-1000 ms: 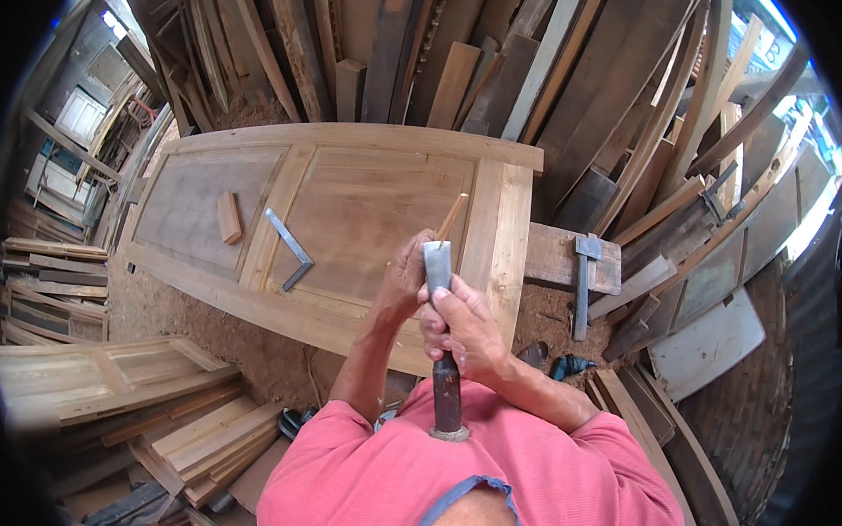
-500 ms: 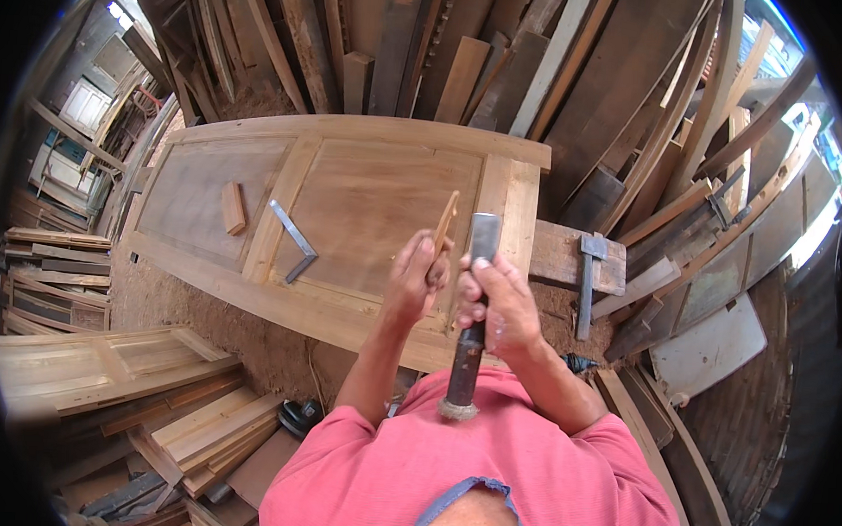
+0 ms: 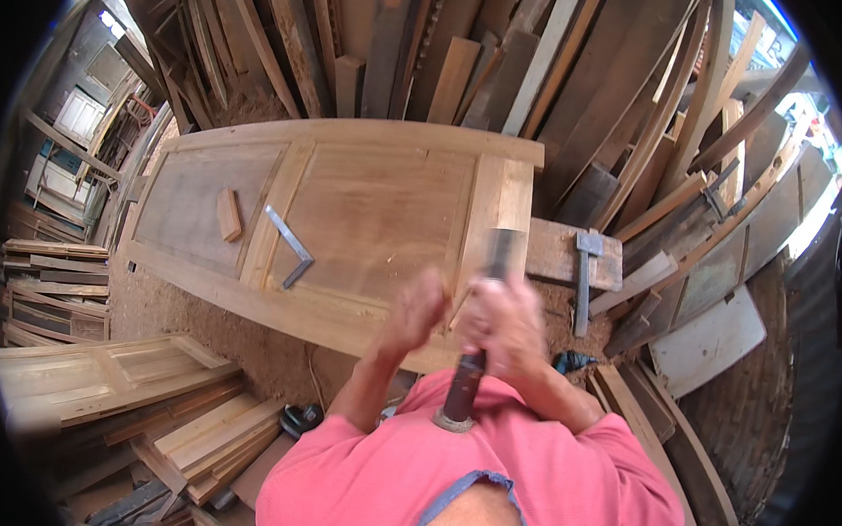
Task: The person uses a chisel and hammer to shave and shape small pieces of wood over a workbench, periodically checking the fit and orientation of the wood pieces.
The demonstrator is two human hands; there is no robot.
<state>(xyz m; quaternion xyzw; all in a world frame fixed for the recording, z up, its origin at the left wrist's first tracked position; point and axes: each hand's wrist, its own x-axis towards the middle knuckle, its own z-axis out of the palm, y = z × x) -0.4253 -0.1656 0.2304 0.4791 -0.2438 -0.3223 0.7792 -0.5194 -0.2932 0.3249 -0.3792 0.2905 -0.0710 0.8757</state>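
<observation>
My right hand (image 3: 507,326) is closed around a chisel, blurred by motion. The chisel's wide grey blade points away from me over the near right part of a wooden panel door (image 3: 502,196). Its dark handle (image 3: 466,380) runs back toward my chest and ends in a pale, frayed butt. My left hand (image 3: 417,311) hovers beside it over the door, also smeared, with the fingers curled in. What they hold, if anything, cannot be made out. On the door lie a metal try square (image 3: 290,244) and a small wooden block (image 3: 229,215).
A hammer (image 3: 583,283) rests on a plank (image 3: 606,263) right of the door. Many boards (image 3: 455,79) lean upright behind it. Another panelled piece (image 3: 111,373) and stacked timber (image 3: 215,437) lie at the lower left. Wood dust covers the ground.
My left hand has come down toward me, and the thin wooden strip it held up no longer shows clearly. My right hand and the chisel have shifted slightly right and nearer.
</observation>
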